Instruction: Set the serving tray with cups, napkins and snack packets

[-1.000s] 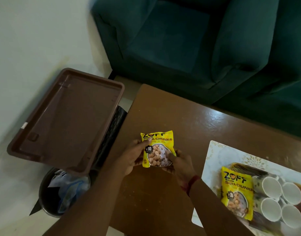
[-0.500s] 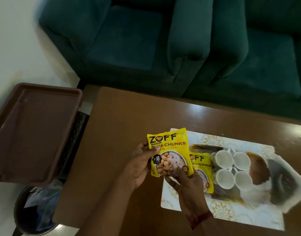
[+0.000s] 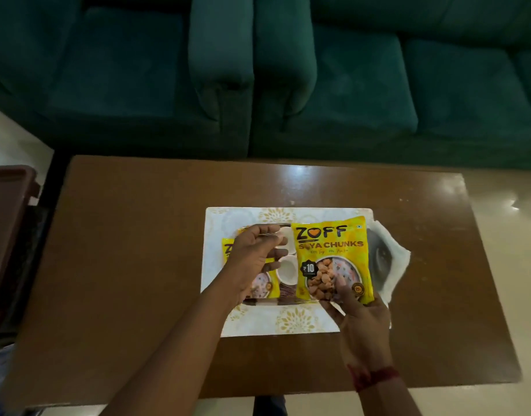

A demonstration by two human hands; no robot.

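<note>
My right hand (image 3: 358, 318) grips the lower edge of a yellow soya chunks packet (image 3: 330, 253) and holds it above the white patterned serving tray (image 3: 288, 324) on the brown table. My left hand (image 3: 255, 256) hovers open over the tray's left half, fingers apart, holding nothing. Under it lies a second yellow packet (image 3: 271, 291), partly hidden. White cups (image 3: 288, 267) show between my left hand and the held packet; others are hidden behind it. A white napkin (image 3: 398, 259) sticks out at the tray's right edge.
The brown wooden table (image 3: 123, 265) stretches to both sides of the tray. A dark brown tray (image 3: 9, 223) stands off the table's left end. Green sofas (image 3: 288, 70) run along the far side.
The view has swung right. My right hand carried the packet rightward over the tray. My left hand let go of it and now hangs open over the other packet.
</note>
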